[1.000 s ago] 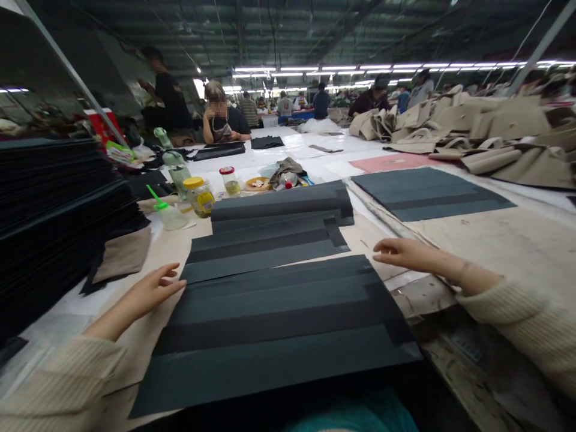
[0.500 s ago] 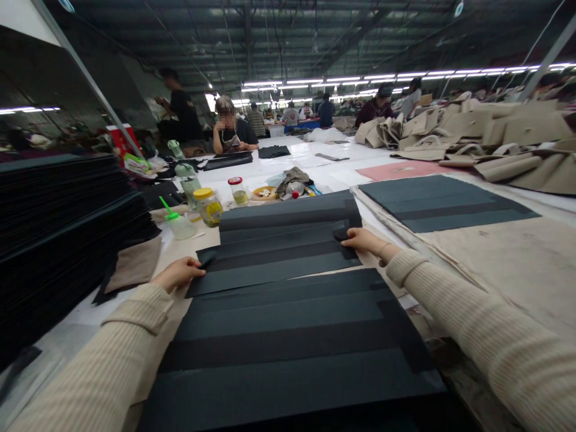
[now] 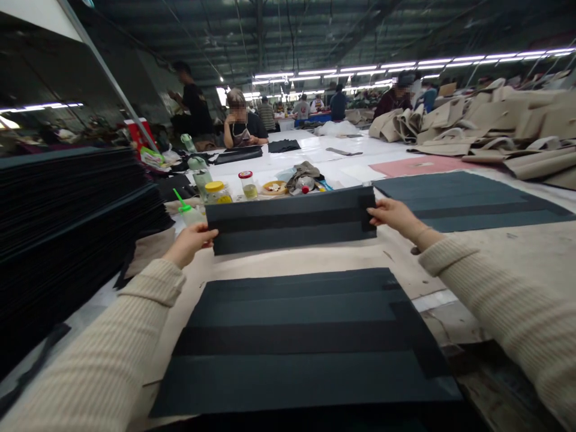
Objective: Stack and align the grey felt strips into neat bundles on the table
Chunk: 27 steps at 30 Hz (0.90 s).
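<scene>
A dark blue-grey panel with a black strip across it point(image 3: 292, 223) is raised off the table between my hands. My left hand point(image 3: 191, 243) pinches its left edge, and my right hand point(image 3: 396, 219) pinches the right edge, fingers closed on both sides. The panel is tilted up, facing me. Nearer to me lies another dark panel point(image 3: 306, 375) with a black band across its middle and a black patch at its right side. Beige material point(image 3: 279, 264) shows on the table between the two panels.
A tall stack of dark sheets point(image 3: 67, 222) stands at left. Behind the held panel are a green-nozzled bottle point(image 3: 191, 216), a yellow-lidded jar point(image 3: 218, 192) and a red-lidded jar point(image 3: 248, 187). At right lie another panel point(image 3: 472, 198) and heaped beige bag pieces point(image 3: 499, 120). A person point(image 3: 243, 123) sits across.
Both hands have lifted the far panel off the table and tilted it upright, baring beige material beneath. The view has swung slightly left.
</scene>
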Each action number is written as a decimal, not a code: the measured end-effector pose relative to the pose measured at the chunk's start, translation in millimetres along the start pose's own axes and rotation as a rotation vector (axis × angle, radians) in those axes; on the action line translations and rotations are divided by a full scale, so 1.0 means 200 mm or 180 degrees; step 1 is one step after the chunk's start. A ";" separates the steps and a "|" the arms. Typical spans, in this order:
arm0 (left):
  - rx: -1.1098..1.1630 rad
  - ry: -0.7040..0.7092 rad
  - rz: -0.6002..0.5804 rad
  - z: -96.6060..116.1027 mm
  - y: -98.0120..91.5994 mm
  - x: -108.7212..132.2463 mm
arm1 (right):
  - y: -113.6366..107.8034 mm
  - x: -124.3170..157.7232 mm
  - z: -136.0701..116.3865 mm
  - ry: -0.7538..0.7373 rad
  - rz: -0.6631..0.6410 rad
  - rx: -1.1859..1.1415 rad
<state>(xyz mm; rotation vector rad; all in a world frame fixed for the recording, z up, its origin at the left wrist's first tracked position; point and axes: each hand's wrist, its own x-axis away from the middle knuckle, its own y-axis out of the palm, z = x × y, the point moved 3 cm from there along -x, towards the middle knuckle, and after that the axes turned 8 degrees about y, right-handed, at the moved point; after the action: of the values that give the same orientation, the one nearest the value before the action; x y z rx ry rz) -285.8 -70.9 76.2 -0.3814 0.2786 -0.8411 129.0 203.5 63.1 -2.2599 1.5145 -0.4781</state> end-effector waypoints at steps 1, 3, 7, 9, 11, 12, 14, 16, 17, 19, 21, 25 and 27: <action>0.0171 0.0125 0.0163 0.05 0.02 -0.03 | -0.03 -0.03 -0.03 -0.0102 0.0164 -0.0094; 0.0322 0.0304 0.0340 0.12 0.06 -0.06 | -0.07 -0.05 -0.08 -0.0349 0.0421 -0.0037; -0.0785 0.0499 -0.0566 0.07 0.10 0.03 | -0.09 0.10 -0.03 -0.0537 -0.0022 0.1137; -0.1432 0.0448 -0.1431 -0.03 0.08 0.14 | -0.08 0.24 0.06 -0.0383 -0.0639 0.1705; -0.1724 0.0304 -0.1877 -0.13 0.03 0.24 | -0.08 0.38 0.16 -0.0185 -0.1115 0.2044; -0.1802 0.0273 -0.1935 -0.17 0.01 0.27 | -0.07 0.43 0.19 -0.0132 -0.1244 0.2149; -0.1896 0.0230 -0.1892 -0.21 -0.02 0.30 | -0.06 0.48 0.22 -0.0171 -0.1325 0.2293; -0.1956 0.0241 -0.1826 -0.23 -0.02 0.31 | -0.05 0.49 0.22 -0.0298 -0.1246 0.2394; -0.1982 0.0255 -0.1839 -0.23 -0.02 0.31 | -0.03 0.49 0.22 -0.0358 -0.1212 0.2428; -0.2032 0.0302 -0.1904 -0.23 0.00 0.30 | 0.00 0.48 0.21 -0.0391 -0.1254 0.2454; -0.2084 0.0330 -0.1929 -0.24 0.00 0.31 | 0.02 0.49 0.21 -0.0323 -0.1366 0.2416; -0.2078 0.0180 -0.1662 -0.23 -0.02 0.34 | 0.02 0.51 0.23 -0.0160 -0.1304 0.2364; -0.2068 0.0100 -0.1450 -0.23 -0.04 0.36 | 0.01 0.52 0.25 -0.0066 -0.1290 0.2480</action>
<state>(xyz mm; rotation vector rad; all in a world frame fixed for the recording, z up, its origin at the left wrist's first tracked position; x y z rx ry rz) -262.5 -140.8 31.3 -1.0669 0.5063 -1.1956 188.2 112.3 26.0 -1.8911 0.6532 -0.9559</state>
